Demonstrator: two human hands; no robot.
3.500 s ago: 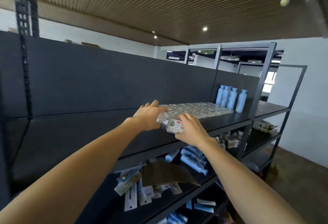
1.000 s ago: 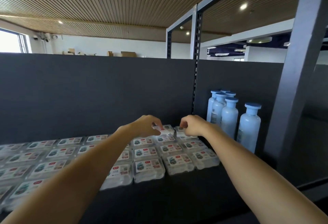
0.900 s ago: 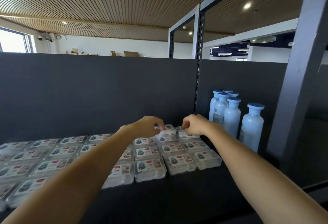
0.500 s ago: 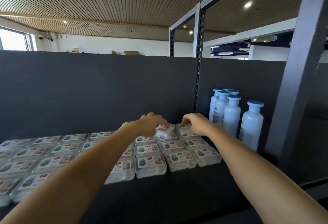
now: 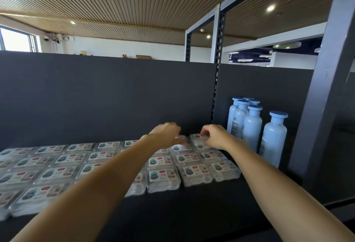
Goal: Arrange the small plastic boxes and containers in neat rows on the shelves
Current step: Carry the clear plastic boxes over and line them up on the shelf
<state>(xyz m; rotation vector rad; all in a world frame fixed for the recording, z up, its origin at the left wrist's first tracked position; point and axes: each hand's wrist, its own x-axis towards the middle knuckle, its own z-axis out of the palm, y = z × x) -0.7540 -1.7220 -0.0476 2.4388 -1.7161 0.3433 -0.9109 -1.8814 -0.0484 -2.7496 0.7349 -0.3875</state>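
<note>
Both bare arms reach across a matte black shelf toward its back row. The left hand hovers knuckles-up over the far boxes, fingers curled downward with their tips at a clear box in the rear; whether it actually pinches that box I cannot tell, since the hand covers the contact. The right hand has its fingers bent onto the top edge of the back corner box, gripping its lid rim between thumb and fingertips.

The small plastic boxes are flat, rounded-corner rectangles of clear, slightly cloudy plastic, each topped by a white paper label with a red mark and a teal picture (the print is too small to read). They lie touching in 4 visible rows running left to right, spanning from the shelf's left edge to just beside the bottles.

5 tall cylindrical bottles of frosted pale-blue plastic with flat blue disc caps stand upright at the right end, against a dark felt-like back panel. A slotted grey metal upright rises behind, under a ribbed wooden slat ceiling.
</note>
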